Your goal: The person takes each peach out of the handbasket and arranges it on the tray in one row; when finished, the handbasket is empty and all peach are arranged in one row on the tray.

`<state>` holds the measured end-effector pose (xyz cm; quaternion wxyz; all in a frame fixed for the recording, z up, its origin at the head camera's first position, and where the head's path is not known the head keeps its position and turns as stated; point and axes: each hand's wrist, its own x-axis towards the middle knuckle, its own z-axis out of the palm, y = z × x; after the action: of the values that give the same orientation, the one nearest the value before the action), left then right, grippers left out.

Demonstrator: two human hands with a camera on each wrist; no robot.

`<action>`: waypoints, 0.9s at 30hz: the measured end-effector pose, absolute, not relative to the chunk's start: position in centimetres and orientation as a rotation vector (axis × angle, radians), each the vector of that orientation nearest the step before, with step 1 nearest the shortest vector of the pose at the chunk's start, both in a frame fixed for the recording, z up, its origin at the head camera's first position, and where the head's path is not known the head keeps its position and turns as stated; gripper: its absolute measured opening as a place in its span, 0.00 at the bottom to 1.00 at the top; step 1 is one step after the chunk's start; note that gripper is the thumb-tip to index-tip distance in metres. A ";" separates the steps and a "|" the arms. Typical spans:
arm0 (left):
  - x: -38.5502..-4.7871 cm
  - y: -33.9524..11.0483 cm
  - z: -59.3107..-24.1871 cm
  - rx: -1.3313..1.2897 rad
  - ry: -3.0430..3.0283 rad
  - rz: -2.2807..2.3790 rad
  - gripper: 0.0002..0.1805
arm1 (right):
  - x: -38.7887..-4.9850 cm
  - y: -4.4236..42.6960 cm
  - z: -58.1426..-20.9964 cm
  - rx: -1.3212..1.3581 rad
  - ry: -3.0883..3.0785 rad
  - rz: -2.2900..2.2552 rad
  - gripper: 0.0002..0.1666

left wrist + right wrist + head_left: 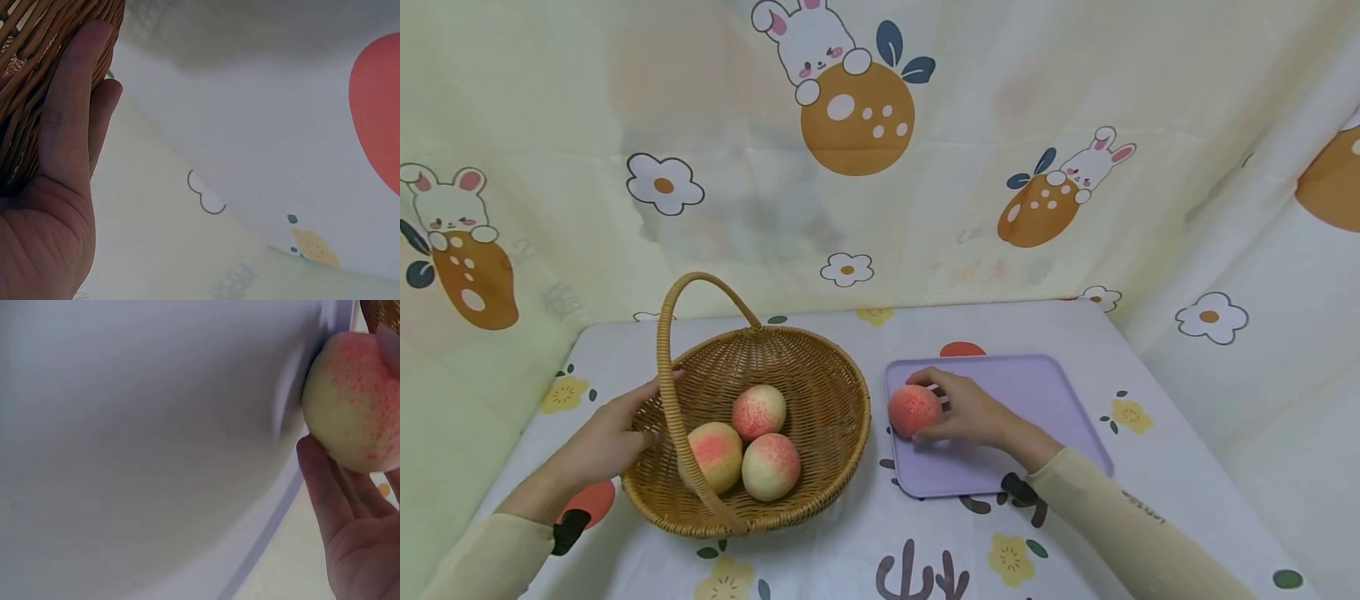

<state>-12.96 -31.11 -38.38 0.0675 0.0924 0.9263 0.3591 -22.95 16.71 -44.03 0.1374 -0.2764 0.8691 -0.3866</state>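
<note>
A wicker basket (831, 400) with a tall arched handle stands left of centre, with three pink-and-cream peaches in it, among them a small peach (760, 412) at the back. My left hand (613, 437) holds the basket by its left side; the left wrist view shows straight fingers (72, 119) against the outer weave, the thumb hidden there. On the right, my right hand (966, 408) pinches another peach (914, 411) between thumb and fingers, at the left end of a lilac tray (1007, 392). The right wrist view shows this peach (350, 406) close to the tray's rim.
A white tablecloth (820, 550) printed with flowers and shapes covers the table. Behind and at both sides hangs a curtain (737, 100) with rabbit prints. The basket's handle (666, 367) rises near my left hand. A narrow gap separates basket and tray.
</note>
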 end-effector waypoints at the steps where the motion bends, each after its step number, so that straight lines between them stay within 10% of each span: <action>1: -13.0 -31.1 -38.4 0.278 2.791 1.083 0.48 | -22.9 16.6 -43.9 -0.805 2.517 -1.108 0.44; 27: -12.8 -30.8 -38.4 0.248 2.776 1.123 0.47 | -19.4 4.5 -34.3 -1.358 2.479 -0.856 0.50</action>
<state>-12.82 -30.78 -38.43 0.0684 0.0824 0.9217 0.3728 -19.37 4.55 -34.26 0.0942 -0.4578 0.8356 -0.2886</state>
